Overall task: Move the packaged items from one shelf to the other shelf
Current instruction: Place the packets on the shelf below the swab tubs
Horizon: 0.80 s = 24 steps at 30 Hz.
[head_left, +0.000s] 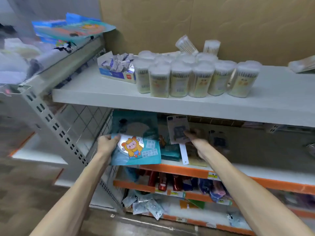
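My left hand (108, 143) grips the left edge of a flat teal package (136, 143) printed with a cartoon figure in yellow, held at the front left of the middle shelf (238, 172). My right hand (193, 134) pinches a small grey carded packet (178, 129) just under the white upper shelf (119, 97). More teal packages (170, 150) lie on the middle shelf behind and between my hands. A stack of similar blue and teal packages (71, 30) sits on the neighbouring shelf at upper left.
Several clear tubs of cotton swabs (196, 77) and an open box of sachets (115, 68) stand on the upper shelf. Red bottles (162, 182) and loose packets (148, 206) fill the orange-edged lower shelves. A perforated upright post (56, 126) stands at left.
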Motion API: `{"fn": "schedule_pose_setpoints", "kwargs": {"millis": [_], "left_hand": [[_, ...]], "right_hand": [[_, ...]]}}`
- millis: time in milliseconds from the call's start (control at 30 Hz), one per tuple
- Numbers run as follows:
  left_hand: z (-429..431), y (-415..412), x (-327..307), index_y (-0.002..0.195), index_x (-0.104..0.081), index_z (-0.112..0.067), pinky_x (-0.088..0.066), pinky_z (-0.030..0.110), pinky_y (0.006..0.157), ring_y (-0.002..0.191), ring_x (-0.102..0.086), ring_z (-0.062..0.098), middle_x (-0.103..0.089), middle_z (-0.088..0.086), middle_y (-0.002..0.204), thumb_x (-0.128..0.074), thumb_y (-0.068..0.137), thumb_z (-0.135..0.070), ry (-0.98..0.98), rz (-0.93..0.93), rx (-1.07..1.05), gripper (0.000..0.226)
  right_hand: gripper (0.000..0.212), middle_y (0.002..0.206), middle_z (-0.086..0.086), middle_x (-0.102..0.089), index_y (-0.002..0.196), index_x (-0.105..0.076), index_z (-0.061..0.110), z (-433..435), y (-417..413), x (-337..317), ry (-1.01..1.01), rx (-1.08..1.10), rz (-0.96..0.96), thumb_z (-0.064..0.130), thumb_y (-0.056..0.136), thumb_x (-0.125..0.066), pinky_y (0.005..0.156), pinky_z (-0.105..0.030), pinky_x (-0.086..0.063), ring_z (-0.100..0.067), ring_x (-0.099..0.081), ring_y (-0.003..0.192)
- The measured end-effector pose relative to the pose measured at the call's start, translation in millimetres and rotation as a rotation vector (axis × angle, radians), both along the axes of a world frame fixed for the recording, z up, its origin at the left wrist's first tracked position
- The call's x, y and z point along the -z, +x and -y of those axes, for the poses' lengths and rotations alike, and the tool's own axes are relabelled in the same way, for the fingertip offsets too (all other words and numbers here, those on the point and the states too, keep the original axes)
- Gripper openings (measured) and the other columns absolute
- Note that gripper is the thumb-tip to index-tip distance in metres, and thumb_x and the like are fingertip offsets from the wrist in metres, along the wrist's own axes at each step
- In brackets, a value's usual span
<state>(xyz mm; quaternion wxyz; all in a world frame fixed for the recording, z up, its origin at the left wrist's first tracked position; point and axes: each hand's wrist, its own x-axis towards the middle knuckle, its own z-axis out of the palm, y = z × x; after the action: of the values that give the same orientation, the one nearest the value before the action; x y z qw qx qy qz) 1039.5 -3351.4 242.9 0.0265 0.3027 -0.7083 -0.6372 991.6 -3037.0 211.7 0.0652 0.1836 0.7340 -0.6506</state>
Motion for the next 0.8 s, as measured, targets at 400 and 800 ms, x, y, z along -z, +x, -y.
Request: {"fn": "schedule_pose_setpoints", "kwargs": {"millis": [400, 800], "left_hand": [[19.7, -65.4, 23.3, 0.109, -0.064, -0.002, -0.049, 0.031, 0.055, 0.065, -0.056, 0.020, -0.067, 0.016, 0.087, -0.068, 0.089, -0.009, -0.017, -0.003, 0.108, 0.021], [51.2, -85.0, 40.6, 0.107, -0.058, -0.007, -0.046, 0.032, 0.055, 0.062, -0.052, 0.019, -0.056, 0.009, 0.076, -0.059, 0.097, -0.015, -0.148, 0.059, 0.140, 0.013]], "right_hand": [[0.023, 0.103, -0.009, -0.068, 0.113, -0.065, 0.010, -40.6, 43.8, -6.8, -0.008, 0.369, -0.006, 0.012, 0.090, -0.069, 0.082, -0.039, -0.056, -0.026, -0.065, 0.092], [0.030, 0.107, -0.012, -0.066, 0.118, -0.060, -0.002, -33.1, 50.0, 10.9, -0.036, 0.427, 0.015, 0.008, 0.091, -0.066, 0.057, -0.020, -0.052, -0.015, -0.064, 0.082]]}}
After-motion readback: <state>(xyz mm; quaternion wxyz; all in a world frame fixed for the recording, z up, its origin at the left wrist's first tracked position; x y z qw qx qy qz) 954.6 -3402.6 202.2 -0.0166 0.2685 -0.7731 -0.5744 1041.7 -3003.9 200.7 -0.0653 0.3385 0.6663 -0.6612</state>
